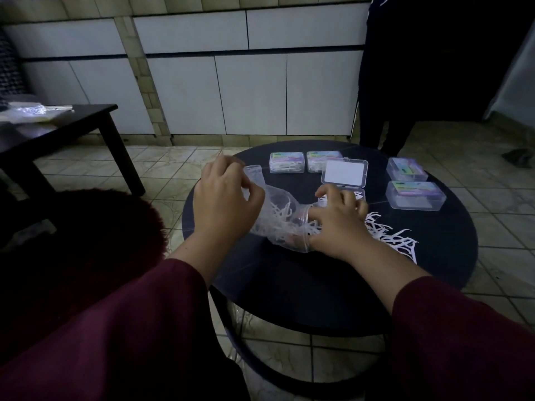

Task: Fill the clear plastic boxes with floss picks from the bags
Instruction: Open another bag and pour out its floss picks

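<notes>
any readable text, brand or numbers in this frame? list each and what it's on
None can be read.
Four closed boxes carry coloured labels, all too blurred: far left, beside it, far right, near right.
Open box: blank white insert in its lid.
Bag: no print visible.

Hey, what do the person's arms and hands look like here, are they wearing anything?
Both arms wear long, loose dark maroon sleeves ending short of the wrists. The left hand and right hand are bare: no gloves, and no rings, watch or bracelets show in this dim picture.
</notes>
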